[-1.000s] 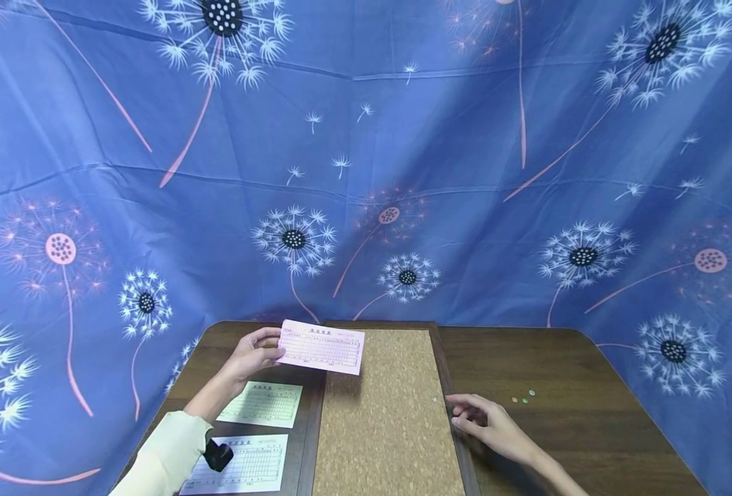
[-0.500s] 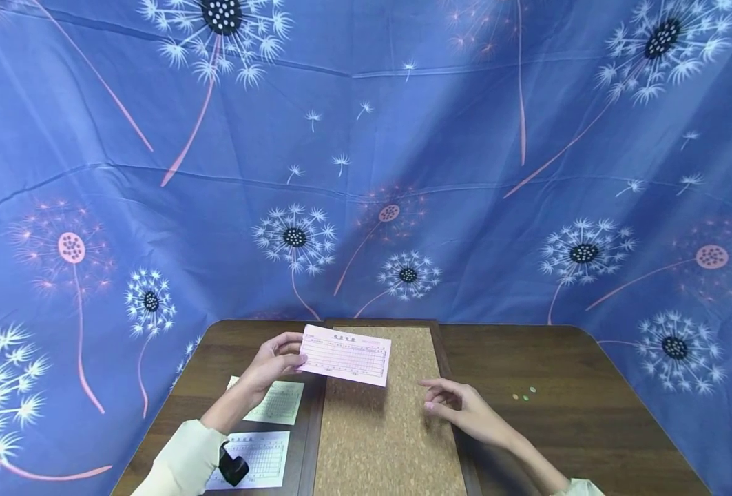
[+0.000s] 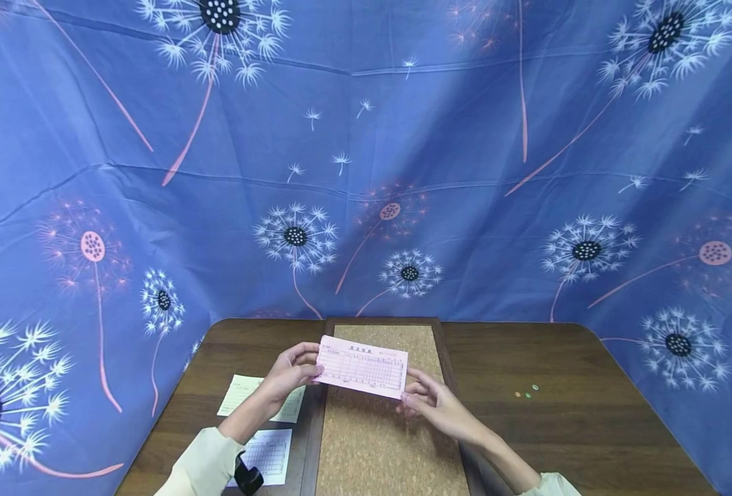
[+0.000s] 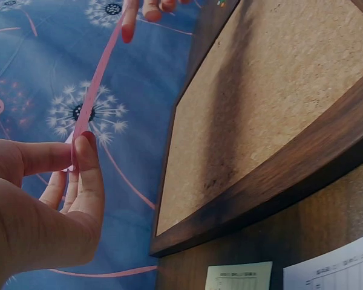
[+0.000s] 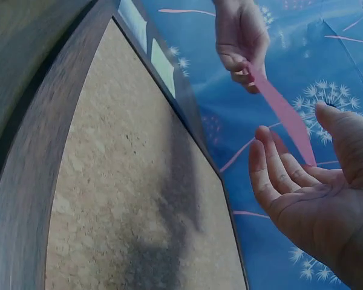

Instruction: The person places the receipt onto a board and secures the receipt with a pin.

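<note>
A pink printed form slip (image 3: 363, 366) hangs above the cork board (image 3: 393, 448), tilted with its right end lower. My left hand (image 3: 291, 375) pinches its left end between thumb and fingers; the left wrist view shows the pink slip (image 4: 94, 90) almost edge-on. At the right end is my right hand (image 3: 434, 406). In the right wrist view, the slip's end (image 5: 302, 142) reaches in between the thumb and spread fingers of my right hand (image 5: 320, 199), and the thumb stands apart from the paper.
A pale green form (image 3: 235, 391) and a white form (image 3: 273, 451) lie on the wooden table (image 3: 564, 441) at left, partly behind my left arm. Several small coloured dots, including a green disc (image 3: 528, 395), lie at right. A blue dandelion-print cloth (image 3: 465, 138) hangs behind.
My left hand has carried the pink slip right and slightly down over the cork board. The right hand has moved left from the board's right edge to the slip's right end.
</note>
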`<action>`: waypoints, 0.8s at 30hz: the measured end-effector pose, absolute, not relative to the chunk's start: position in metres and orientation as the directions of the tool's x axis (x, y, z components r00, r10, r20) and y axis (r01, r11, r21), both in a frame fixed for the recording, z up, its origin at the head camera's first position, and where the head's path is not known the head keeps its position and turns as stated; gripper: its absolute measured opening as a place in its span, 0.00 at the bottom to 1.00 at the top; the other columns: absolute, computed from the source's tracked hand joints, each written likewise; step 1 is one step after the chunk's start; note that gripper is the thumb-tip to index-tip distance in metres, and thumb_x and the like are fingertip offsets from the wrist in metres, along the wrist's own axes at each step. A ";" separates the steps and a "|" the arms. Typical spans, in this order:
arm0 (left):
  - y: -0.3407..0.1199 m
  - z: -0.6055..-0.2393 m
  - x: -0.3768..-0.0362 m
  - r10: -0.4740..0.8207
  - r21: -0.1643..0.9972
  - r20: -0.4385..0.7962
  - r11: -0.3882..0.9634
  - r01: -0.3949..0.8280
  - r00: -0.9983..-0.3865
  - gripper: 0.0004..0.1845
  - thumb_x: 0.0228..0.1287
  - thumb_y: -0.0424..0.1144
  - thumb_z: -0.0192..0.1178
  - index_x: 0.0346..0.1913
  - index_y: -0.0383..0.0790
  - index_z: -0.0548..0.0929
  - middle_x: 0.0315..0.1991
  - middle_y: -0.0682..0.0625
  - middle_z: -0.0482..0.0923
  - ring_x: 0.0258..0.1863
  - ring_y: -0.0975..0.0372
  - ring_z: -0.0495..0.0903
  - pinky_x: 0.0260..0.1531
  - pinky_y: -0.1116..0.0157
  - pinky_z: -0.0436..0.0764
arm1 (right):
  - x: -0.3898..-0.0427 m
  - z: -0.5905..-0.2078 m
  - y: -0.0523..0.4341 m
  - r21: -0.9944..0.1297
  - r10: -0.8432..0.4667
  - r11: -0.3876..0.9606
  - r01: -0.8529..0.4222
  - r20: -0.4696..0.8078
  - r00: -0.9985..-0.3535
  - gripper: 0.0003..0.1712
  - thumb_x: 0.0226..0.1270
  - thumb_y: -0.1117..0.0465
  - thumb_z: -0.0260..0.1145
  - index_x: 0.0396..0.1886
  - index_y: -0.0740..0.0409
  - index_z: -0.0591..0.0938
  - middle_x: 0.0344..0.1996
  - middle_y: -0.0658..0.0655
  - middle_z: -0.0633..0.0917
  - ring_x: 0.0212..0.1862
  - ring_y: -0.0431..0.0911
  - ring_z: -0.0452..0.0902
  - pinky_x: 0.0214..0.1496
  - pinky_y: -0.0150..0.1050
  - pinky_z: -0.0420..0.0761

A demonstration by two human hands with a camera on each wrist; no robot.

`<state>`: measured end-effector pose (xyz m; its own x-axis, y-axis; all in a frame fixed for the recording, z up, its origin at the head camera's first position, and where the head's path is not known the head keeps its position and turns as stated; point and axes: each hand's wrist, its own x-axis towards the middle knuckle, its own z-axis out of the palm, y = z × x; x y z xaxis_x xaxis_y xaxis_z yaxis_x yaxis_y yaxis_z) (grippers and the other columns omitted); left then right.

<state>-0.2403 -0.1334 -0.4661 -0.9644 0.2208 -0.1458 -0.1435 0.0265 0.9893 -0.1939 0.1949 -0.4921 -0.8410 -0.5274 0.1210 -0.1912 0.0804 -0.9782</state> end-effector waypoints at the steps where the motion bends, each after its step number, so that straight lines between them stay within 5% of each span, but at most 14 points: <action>1: -0.132 -0.467 -0.240 0.218 0.989 -0.149 0.024 -0.147 -0.964 0.25 0.63 0.24 0.60 0.63 0.26 0.72 0.42 0.52 0.81 0.36 0.65 0.82 0.39 0.68 0.82 | -0.194 -0.491 0.195 -0.981 -0.529 0.076 -0.181 0.114 -0.841 0.39 0.79 0.62 0.57 0.75 0.82 0.50 0.50 0.77 0.80 0.46 0.41 0.87 0.52 0.45 0.86; 6: -0.129 -0.473 -0.238 0.224 0.988 -0.157 0.022 -0.156 -0.962 0.25 0.63 0.24 0.61 0.63 0.25 0.72 0.42 0.52 0.82 0.36 0.66 0.82 0.39 0.69 0.82 | -0.193 -0.491 0.195 -0.982 -0.536 0.057 -0.177 0.120 -0.836 0.37 0.80 0.63 0.55 0.74 0.84 0.52 0.50 0.84 0.79 0.44 0.40 0.87 0.50 0.41 0.87; 15: -0.124 -0.482 -0.233 0.245 0.987 -0.160 0.033 -0.157 -0.956 0.24 0.62 0.26 0.62 0.61 0.26 0.73 0.40 0.55 0.83 0.35 0.67 0.82 0.38 0.69 0.82 | -0.193 -0.492 0.197 -0.988 -0.443 0.108 -0.110 0.051 -0.895 0.39 0.76 0.63 0.60 0.73 0.82 0.55 0.42 0.70 0.86 0.37 0.38 0.86 0.44 0.36 0.85; 24: -0.119 -0.489 -0.228 0.294 0.983 -0.181 0.064 -0.170 -0.939 0.27 0.63 0.28 0.62 0.65 0.26 0.71 0.42 0.53 0.84 0.36 0.66 0.83 0.40 0.67 0.81 | -0.190 -0.498 0.199 -0.990 -0.430 0.112 -0.088 0.032 -0.902 0.38 0.75 0.65 0.61 0.72 0.82 0.56 0.38 0.71 0.87 0.34 0.37 0.86 0.40 0.33 0.84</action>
